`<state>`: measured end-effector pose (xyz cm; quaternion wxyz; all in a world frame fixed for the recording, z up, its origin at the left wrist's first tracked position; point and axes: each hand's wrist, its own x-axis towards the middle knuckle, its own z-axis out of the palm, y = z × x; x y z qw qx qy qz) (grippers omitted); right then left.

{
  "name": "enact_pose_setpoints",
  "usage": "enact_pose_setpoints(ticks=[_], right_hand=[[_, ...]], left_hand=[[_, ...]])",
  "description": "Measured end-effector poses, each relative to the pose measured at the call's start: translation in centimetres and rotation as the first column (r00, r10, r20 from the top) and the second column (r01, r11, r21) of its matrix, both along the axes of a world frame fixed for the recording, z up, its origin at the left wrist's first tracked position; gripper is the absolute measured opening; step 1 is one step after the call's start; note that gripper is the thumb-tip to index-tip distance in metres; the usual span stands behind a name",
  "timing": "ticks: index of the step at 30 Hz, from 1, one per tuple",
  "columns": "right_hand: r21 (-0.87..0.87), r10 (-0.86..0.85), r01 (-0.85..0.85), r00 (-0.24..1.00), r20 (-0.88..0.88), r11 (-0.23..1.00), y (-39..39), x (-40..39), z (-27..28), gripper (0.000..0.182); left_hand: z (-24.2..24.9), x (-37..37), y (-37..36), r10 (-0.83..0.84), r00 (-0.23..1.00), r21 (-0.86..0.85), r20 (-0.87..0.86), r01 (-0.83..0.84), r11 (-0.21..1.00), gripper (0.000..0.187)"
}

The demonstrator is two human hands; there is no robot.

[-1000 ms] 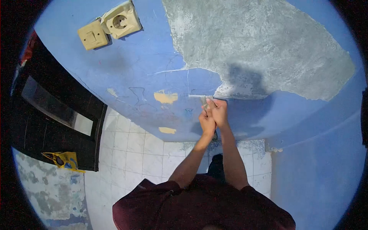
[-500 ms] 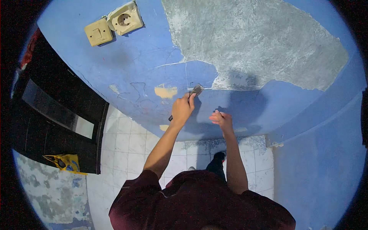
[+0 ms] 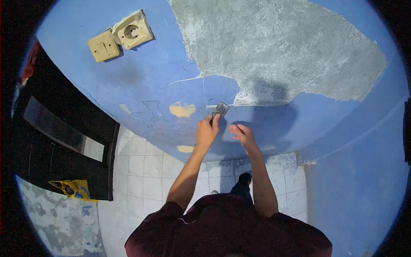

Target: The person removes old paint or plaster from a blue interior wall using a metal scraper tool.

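My left hand (image 3: 206, 132) is wrapped round a scraper (image 3: 221, 109), its metal blade at the blue wall (image 3: 162, 64) just below a scored line in the paint. To the right, my right hand (image 3: 244, 136) is held close to the wall with its fingers bent together; whether something small is in them I cannot make out. Above both hands, a large bare grey patch (image 3: 282, 51) shows where the blue paint is gone. A cream patch (image 3: 182, 110) lies left of the scraper.
A light switch (image 3: 103, 46) and a loose socket (image 3: 132, 31) are at the upper left. A dark cabinet (image 3: 43, 145) with a yellow bag (image 3: 75, 189) stands at the left. White floor tiles (image 3: 137, 171) lie below, and another blue wall (image 3: 355, 192) rises at the right.
The view has shifted slightly. My left hand and the scraper are a little lower, with the blade more upright. My right hand has come nearer to the scraper.
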<state>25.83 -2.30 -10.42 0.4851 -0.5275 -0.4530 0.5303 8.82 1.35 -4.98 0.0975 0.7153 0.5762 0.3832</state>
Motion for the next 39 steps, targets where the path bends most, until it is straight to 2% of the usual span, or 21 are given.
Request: enact_pose_setpoints(ticks=[2, 3, 5, 6, 8, 9, 12, 14, 15, 19, 21, 22, 24, 25, 30, 32, 34, 35, 36, 38, 39], right_hand=[[0.082, -0.021, 0.030, 0.994, -0.106, 0.996, 0.9, -0.5, 0.6, 0.037], [0.079, -0.023, 0.031, 0.994, -0.103, 0.996, 1.5, -0.8, 0.9, 0.037], [0.175, -0.041, 0.085, 0.970, -0.238, 0.981, 3.1, -1.2, 1.2, 0.033], [0.170, -0.041, 0.083, 0.971, -0.236, 0.982, 4.0, -1.0, 0.8, 0.033], [0.271, 0.033, -0.018, 0.998, -0.050, 0.963, 5.7, -0.6, -0.8, 0.029], [0.264, 0.039, -0.025, 0.998, -0.046, 0.964, 6.2, -0.6, -0.9, 0.029], [0.183, 0.123, -0.108, 0.990, -0.074, 0.977, 6.3, -0.5, -0.4, 0.029], [0.148, 0.133, -0.101, 0.965, -0.227, 0.984, 5.2, -1.0, 3.0, 0.030], [0.147, 0.154, -0.124, 0.964, -0.217, 0.981, 5.4, -1.0, 2.4, 0.030], [0.175, 0.075, -0.065, 0.996, -0.050, 0.982, 6.0, -0.6, 2.3, 0.032], [0.191, 0.043, -0.049, 0.998, 0.037, 0.980, 6.1, -0.6, 3.0, 0.032], [0.185, 0.057, -0.063, 0.998, 0.037, 0.981, 6.0, -0.6, 3.0, 0.032], [0.152, 0.016, -0.010, 0.999, -0.039, 0.988, 5.8, -0.8, 3.6, 0.032], [0.166, -0.010, -0.001, 0.998, 0.066, 0.986, 5.7, -0.9, 4.3, 0.031], [0.270, -0.011, -0.048, 0.977, 0.212, 0.962, 6.0, -0.5, 2.8, 0.027], [0.286, -0.018, 0.008, 0.999, 0.031, 0.958, 6.7, -1.1, 1.8, 0.028], [0.262, -0.058, 0.073, 0.996, -0.063, 0.962, 6.4, -2.4, 2.4, 0.027], [0.226, -0.107, 0.140, 0.983, -0.149, 0.964, 6.1, -2.7, 2.5, 0.027], [0.228, -0.107, 0.140, 0.983, -0.153, 0.964, 6.3, -2.3, 2.3, 0.027], [0.262, -0.081, 0.056, 0.993, 0.085, 0.964, 6.8, -1.2, 1.4, 0.028], [0.192, -0.080, 0.093, 0.994, -0.072, 0.977, 6.3, -1.5, 3.2, 0.029]], left_hand=[[-2.0, 1.5, 0.2, -0.067, 0.936, -0.088, 0.346, 0.103, 0.991, 0.037], [-3.4, 2.3, 0.3, -0.068, 0.935, -0.090, 0.348, 0.105, 0.990, 0.037], [-6.0, 3.9, 0.4, -0.025, 0.844, -0.140, 0.536, 0.118, 0.983, 0.038], [-6.1, 4.8, 0.3, -0.021, 0.843, -0.144, 0.538, 0.117, 0.983, 0.038], [-6.0, 6.2, -0.6, 0.048, 0.717, -0.163, 0.695, 0.092, 0.982, 0.037], [-5.3, 6.5, -0.9, 0.111, 0.686, -0.247, 0.719, 0.103, 0.964, 0.037], [-4.1, 7.6, -1.3, 0.156, 0.587, -0.271, 0.794, 0.113, 0.956, 0.037], [-4.8, 8.3, -1.4, 0.186, 0.554, -0.281, 0.811, 0.090, 0.955, 0.037], [-4.9, 8.6, -1.2, 0.197, 0.531, -0.281, 0.824, 0.081, 0.956, 0.038], [-5.4, 9.7, -1.3, 0.213, 0.545, -0.244, 0.811, -0.015, 0.970, 0.038], [-5.0, 9.9, -1.3, 0.273, 0.498, -0.338, 0.823, 0.043, 0.940, 0.039], [-4.7, 9.8, -1.4, 0.285, 0.494, -0.344, 0.821, 0.029, 0.939, 0.039], [-3.9, 9.7, -1.6, 0.339, 0.368, -0.420, 0.866, 0.166, 0.892, 0.040], [-3.5, 9.6, -1.7, 0.353, 0.331, -0.431, 0.875, 0.202, 0.880, 0.041], [-4.7, 9.9, -1.1, 0.353, 0.330, -0.423, 0.875, 0.171, 0.890, 0.039], [-5.3, 9.2, -0.4, 0.301, 0.345, -0.372, 0.889, 0.159, 0.914, 0.037], [-5.4, 7.7, -0.4, 0.227, 0.577, -0.336, 0.784, 0.088, 0.938, 0.034], [-5.6, 7.8, -0.3, 0.215, 0.589, -0.309, 0.779, 0.062, 0.949, 0.033], [-6.0, 8.3, -0.1, 0.214, 0.592, -0.307, 0.777, 0.061, 0.950, 0.033], [-6.7, 9.6, -0.1, 0.236, 0.419, -0.295, 0.877, 0.080, 0.952, 0.033], [-6.1, 9.9, -0.2, 0.260, 0.400, -0.319, 0.879, 0.087, 0.944, 0.033]])
